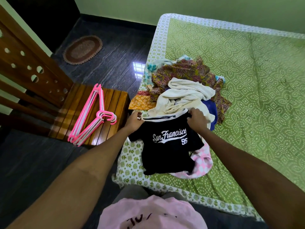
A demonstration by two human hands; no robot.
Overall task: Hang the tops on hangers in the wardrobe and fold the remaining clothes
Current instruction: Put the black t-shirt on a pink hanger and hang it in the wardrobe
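A black T-shirt [168, 151] with white "San Francisco 95" lettering hangs spread over the bed's near left corner. My left hand [134, 122] grips its left shoulder and my right hand [197, 119] grips its right shoulder at the white collar. Behind it lies a heap of clothes [184, 86]: a cream ribbed garment, a brown floral fabric, something blue and an orange patterned piece. A pink checked cloth [202, 164] lies under the shirt's lower edge. Several pink and white hangers [92, 116] lie stacked on a wooden stool to the left.
The bed has a green patterned sheet [247, 96] with a white printed border. A slatted wooden stool [115, 103] stands left of the bed against wooden furniture with round holes [24, 63]. A brown oval mat [82, 49] lies on the dark floor.
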